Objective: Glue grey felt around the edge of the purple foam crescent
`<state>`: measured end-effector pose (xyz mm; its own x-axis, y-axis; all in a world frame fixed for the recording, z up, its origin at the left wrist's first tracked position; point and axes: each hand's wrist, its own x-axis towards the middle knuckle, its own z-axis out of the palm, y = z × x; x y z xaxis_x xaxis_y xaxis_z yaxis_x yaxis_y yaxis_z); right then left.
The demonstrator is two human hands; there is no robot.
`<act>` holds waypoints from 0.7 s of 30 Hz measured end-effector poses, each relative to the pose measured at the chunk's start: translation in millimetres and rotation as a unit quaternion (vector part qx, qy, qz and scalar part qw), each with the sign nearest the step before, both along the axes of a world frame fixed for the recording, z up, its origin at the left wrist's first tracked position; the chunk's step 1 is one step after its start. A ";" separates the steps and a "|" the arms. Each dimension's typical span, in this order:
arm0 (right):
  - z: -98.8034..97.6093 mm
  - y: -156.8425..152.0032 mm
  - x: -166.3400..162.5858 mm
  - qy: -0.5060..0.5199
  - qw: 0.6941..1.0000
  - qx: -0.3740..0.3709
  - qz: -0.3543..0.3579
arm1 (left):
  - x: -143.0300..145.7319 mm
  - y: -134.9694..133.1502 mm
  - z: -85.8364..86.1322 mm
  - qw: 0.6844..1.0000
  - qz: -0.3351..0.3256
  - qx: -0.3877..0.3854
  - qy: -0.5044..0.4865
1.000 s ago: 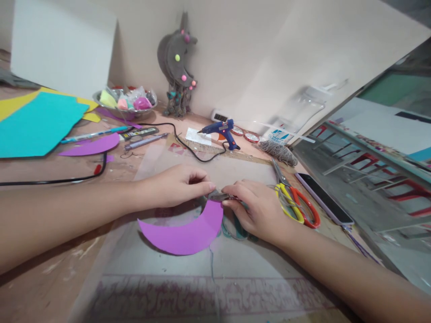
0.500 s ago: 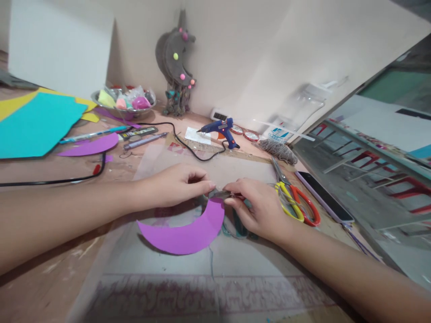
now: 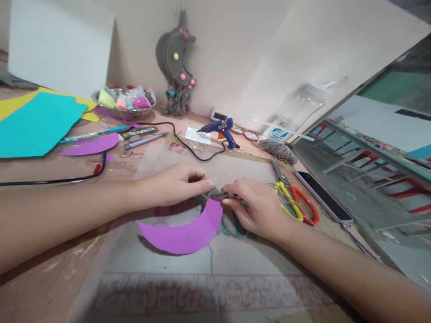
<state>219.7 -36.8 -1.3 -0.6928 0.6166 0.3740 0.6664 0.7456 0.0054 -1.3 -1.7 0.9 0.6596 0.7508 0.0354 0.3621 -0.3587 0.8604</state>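
A purple crescent (image 3: pixel 186 235) of paper or card curves over the mat in front of me, one point to the left and the other up between my hands. Grey yarn (image 3: pixel 218 194) appears to cover its upper tip. My left hand (image 3: pixel 186 184) is closed in a pinch at this tip, thumb on top. From the right, my right hand (image 3: pixel 256 204) pinches at the yarn beside the tip; its fingertips partly hide what they hold. Scissors (image 3: pixel 298 202) with yellow and orange handles lie just beyond my right hand, with a loose grey strand over them.
A blue glue gun (image 3: pixel 220 130) with a black cord rests at the back, near a grey yarn bundle (image 3: pixel 278 150). A phone (image 3: pixel 323 196) lies along the right edge. Coloured sheets (image 3: pixel 37 125), pens and a bowl (image 3: pixel 124 110) are left. A decorated grey moon (image 3: pixel 175 58) stands against the wall.
Both hands stay nearly in place. The right fingers have shifted slightly left at the crescent's tip, and the crescent's upper end has moved a little left.
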 end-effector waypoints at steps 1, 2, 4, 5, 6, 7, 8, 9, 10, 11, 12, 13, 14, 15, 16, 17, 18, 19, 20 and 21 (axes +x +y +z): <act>0.4 -0.2 -0.2 -0.004 1.000 0.003 0.001 | -0.1 -0.1 -0.1 1.000 0.000 -0.003 0.000; 0.8 -0.5 -0.4 -0.007 1.000 0.007 0.001 | -0.2 -0.2 -0.1 1.000 0.000 -0.005 0.001; 1.6 -1.0 -1.2 -0.014 1.000 0.013 0.001 | -0.3 -0.5 -0.1 1.000 0.002 -0.010 0.000; 1.9 -1.2 -1.6 -0.017 1.000 0.015 0.000 | -0.3 -0.6 0.0 1.000 0.003 -0.013 0.001; 2.1 -1.3 -2.0 -0.020 1.000 0.015 -0.002 | -0.2 -0.6 0.1 1.000 0.004 -0.014 0.001; 2.2 -1.3 -2.5 -0.023 1.000 0.016 -0.003 | 0.0 -0.5 0.2 1.000 0.005 -0.014 0.003; 2.3 -1.3 -2.8 -0.025 1.000 0.016 -0.004 | 0.2 -0.3 0.4 1.000 0.006 -0.014 0.006; 2.3 -1.1 -3.2 -0.028 0.999 0.017 -0.004 | 0.5 -0.1 0.5 1.000 0.006 -0.013 0.011; 2.3 -0.9 -3.6 -0.029 0.999 0.020 -0.004 | 0.7 0.1 0.8 1.000 0.007 -0.012 0.016; 2.3 -0.7 -4.1 -0.030 0.999 0.025 -0.004 | 0.9 0.2 1.0 1.000 0.006 -0.010 0.019; 2.3 -0.4 -4.6 -0.031 0.999 0.031 -0.003 | 1.0 0.3 1.3 1.000 0.007 -0.008 0.021; 2.2 -0.1 -5.1 -0.032 0.999 0.036 -0.002 | 1.1 0.3 1.6 1.000 0.007 -0.006 0.022; 2.1 0.1 -5.5 -0.033 0.999 0.041 -0.001 | 1.1 0.2 1.9 1.000 0.007 -0.006 0.025; 1.8 0.3 -5.8 -0.033 0.998 0.045 0.000 | 1.1 0.0 2.1 1.000 0.008 -0.005 0.027; 1.5 0.4 -5.9 -0.032 0.998 0.047 0.000 | 1.2 -0.1 2.2 1.000 0.008 -0.004 0.030; 1.0 0.6 -5.7 -0.031 0.998 0.046 0.000 | 1.3 -0.2 2.2 0.999 0.008 -0.003 0.031; 0.5 0.7 -5.3 -0.028 0.999 0.044 0.000 | 1.3 -0.3 2.1 1.000 0.007 -0.001 0.029; 0.0 0.8 -4.6 -0.023 0.999 0.039 0.000 | 1.4 -0.3 1.8 1.000 0.005 0.001 0.026; -0.5 0.9 -3.8 -0.017 0.999 0.032 0.000 | 1.4 -0.2 1.5 1.000 0.004 0.004 0.023; -0.9 1.0 -2.8 -0.008 1.000 0.021 0.001 | 1.4 -0.2 1.1 1.000 0.003 0.005 0.021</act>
